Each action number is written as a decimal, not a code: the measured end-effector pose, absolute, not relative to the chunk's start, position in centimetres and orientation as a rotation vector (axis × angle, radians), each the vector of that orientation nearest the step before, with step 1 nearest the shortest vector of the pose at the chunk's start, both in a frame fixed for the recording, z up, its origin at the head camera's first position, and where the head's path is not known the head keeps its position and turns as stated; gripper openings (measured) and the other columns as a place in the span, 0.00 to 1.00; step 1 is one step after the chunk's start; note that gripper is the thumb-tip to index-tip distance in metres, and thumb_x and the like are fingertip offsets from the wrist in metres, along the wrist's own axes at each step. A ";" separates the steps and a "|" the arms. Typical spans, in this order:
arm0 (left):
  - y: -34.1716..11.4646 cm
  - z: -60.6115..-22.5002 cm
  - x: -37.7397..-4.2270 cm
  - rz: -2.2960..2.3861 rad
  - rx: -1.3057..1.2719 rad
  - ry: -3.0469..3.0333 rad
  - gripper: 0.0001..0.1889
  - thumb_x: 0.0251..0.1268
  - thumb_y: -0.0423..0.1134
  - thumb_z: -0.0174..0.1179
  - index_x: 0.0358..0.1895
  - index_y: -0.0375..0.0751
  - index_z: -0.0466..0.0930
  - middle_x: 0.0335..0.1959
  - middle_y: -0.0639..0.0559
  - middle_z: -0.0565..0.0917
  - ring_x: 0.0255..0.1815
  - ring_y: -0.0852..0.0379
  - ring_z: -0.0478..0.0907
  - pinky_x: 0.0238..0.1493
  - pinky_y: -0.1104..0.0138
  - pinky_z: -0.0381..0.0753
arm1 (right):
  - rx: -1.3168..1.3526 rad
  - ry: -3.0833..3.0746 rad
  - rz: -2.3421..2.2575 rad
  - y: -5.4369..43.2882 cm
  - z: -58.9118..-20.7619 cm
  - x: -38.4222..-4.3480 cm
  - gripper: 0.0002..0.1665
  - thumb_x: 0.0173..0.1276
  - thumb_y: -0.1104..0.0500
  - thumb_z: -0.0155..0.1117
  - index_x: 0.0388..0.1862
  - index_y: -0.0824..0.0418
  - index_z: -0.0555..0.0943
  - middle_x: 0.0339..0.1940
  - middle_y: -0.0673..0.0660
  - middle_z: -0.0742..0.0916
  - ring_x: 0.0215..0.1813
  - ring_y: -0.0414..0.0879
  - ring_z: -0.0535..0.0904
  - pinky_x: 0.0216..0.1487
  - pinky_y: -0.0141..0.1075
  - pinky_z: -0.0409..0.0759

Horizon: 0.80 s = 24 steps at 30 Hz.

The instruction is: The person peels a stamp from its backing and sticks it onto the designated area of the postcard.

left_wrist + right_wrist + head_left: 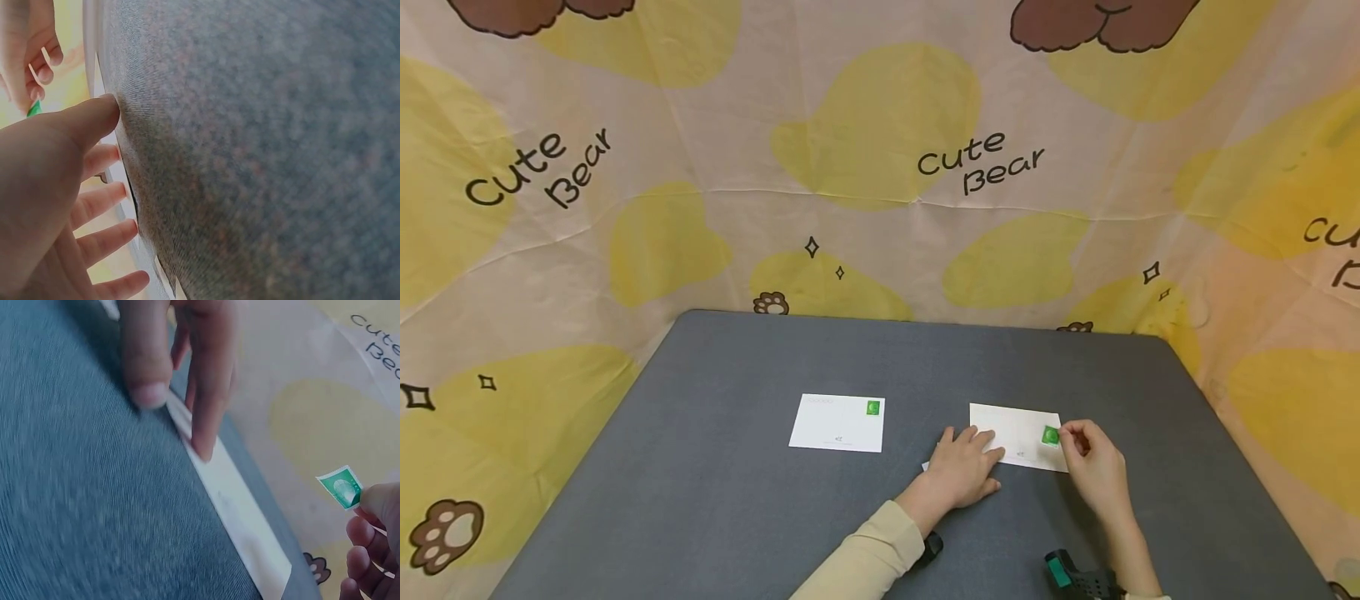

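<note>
My right hand (1097,471) pinches a small green stamp (342,487) by its edge between thumb and fingertip. In the head view the stamp overlaps the right end of a white envelope (1011,425), while the right wrist view shows it raised above the paper. The left hand (962,468) lies with spread, straight fingers on the left part of that envelope. In the left wrist view, its fingertips (109,197) rest along the paper's edge. A white paper corner (926,467) peeks out beside the left hand, mostly hidden by it.
A second white envelope (835,425) lies to the left, with a green stamp (872,407) at its upper right corner. Both lie on a grey table (730,500). A printed cloth (880,125) hangs behind the table.
</note>
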<state>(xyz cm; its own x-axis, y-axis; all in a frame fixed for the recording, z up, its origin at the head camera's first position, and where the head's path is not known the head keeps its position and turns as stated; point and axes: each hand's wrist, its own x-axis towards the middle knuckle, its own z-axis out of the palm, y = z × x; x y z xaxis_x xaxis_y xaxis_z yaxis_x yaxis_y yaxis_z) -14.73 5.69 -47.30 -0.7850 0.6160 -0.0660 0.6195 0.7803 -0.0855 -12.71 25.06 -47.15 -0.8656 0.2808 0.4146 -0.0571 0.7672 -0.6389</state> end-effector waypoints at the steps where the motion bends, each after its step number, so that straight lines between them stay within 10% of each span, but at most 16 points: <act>1: 5.7 -47.3 -14.7 -0.159 1.017 2.931 0.25 0.60 0.64 0.50 0.62 0.68 0.68 0.67 0.63 0.64 0.67 0.59 0.61 0.60 0.58 0.64 | -0.161 -2.473 0.904 25.2 -47.2 -12.8 0.03 0.60 0.64 0.62 0.28 0.63 0.78 0.20 0.51 0.73 0.24 0.37 0.65 0.25 0.25 0.61; 24: 5.7 -47.2 -15.0 -0.180 1.032 2.922 0.24 0.61 0.62 0.51 0.61 0.69 0.68 0.66 0.65 0.65 0.66 0.61 0.62 0.60 0.58 0.65 | -0.058 -2.570 0.817 28.1 -48.9 -15.5 0.02 0.61 0.64 0.59 0.30 0.63 0.78 0.21 0.52 0.75 0.23 0.36 0.64 0.24 0.31 0.64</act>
